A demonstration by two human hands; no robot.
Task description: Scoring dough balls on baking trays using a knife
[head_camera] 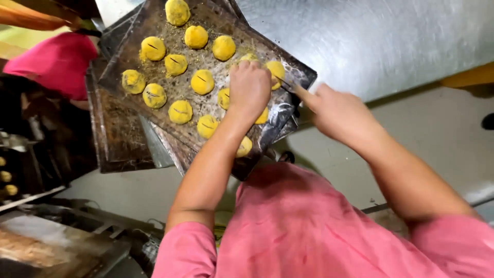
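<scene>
Clearly the work sits on the dark baking tray (154, 31), which lies tilted on top of other stacked trays (116, 139) at the edge of a steel table (370, 36). The left hand (249, 87) is curled into a loose fist, knuckles up, pressing down among the yellow dough balls (180, 110) near the tray's near right corner; whether it grips one ball cannot be told, since the fingers hide what is under them. The right hand (337, 110) is closed around a thin dark tool (284, 82), index finger extended along it, its tip touching the tray close to a ball.

As a judgement, doing this well calls for a light, steady left hand so the soft balls keep their shape, and a shallow, controlled stroke with the tool.

The tray's near corner overhangs the stack, so downward pressure there could tip it. Open room lies to the right over bare floor (437, 134); the left side is crowded by a person's pink sleeve (56, 62) and racks (20, 170).
</scene>
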